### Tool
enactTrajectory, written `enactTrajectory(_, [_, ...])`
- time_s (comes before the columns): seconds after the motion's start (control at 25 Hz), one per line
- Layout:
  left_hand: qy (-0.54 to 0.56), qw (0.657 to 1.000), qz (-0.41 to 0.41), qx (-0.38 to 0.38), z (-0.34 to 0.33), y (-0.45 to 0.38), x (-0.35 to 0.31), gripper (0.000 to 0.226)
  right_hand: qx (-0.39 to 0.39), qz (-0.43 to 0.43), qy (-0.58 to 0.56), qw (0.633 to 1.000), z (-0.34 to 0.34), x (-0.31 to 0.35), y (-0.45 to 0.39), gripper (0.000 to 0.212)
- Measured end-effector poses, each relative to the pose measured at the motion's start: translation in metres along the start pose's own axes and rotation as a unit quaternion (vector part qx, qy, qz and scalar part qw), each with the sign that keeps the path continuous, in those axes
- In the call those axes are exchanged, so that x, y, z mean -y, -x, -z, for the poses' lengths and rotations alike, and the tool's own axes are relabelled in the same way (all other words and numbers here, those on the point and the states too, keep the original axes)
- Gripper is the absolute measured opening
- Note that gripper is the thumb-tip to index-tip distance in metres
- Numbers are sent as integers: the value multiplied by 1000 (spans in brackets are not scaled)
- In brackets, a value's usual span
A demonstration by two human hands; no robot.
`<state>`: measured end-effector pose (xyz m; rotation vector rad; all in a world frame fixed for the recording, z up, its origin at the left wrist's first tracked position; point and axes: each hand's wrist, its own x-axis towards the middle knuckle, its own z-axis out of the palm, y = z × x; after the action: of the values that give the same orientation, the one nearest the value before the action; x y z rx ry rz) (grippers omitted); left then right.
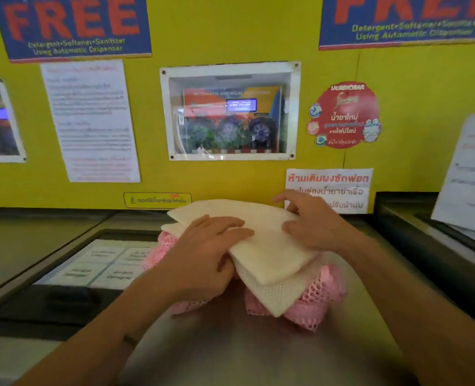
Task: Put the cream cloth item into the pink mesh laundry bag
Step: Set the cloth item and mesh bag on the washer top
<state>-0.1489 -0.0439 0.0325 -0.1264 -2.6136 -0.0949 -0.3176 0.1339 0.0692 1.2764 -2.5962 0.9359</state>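
Folded cloth [267,246] lies atop pink bag [326,285] on washer top [230,346]. Left hand [202,254] pinches near edge, thumb apparently underneath; right hand [317,227] grips far corner, thumb on top.

You faced a yellow wall [152,174] around the glazed dispenser cabinet [230,111]: a blue FREE poster [71,26] up-left of it, a red sticker [345,115] to its right, a steel counter [230,355] below.

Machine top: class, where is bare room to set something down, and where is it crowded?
Free: bare steel between the forearms, in front of the pink mesh bag. Crowded: centre, where left hand and right hand are on the cream cloth atop the bag.
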Motion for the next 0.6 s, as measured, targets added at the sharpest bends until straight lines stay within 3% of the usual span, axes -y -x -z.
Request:
enactTrajectory(0.24, [19,991,-128,-19,-1,-56,-24,50,-112,-70,94,987,84,-9,49,48])
enactTrajectory(0.32, [45,992,-116,27,-9,-59,-34,55,-74,-146,171,972,98,-28,76,49])
enactTrajectory(0.44, [63,983,-95,142,-20,-48,-35,61,76,-298,248,919,91,-62,115,42])
enactTrajectory(0.52, [36,968,-88,232,-25,-39,-29,67,36,-308,238,920,77,-62,123,32])
enactTrajectory(0.6, [45,965,-80,247,-30,-37,-23,70,-62,-271,170,945,57,-48,118,38])
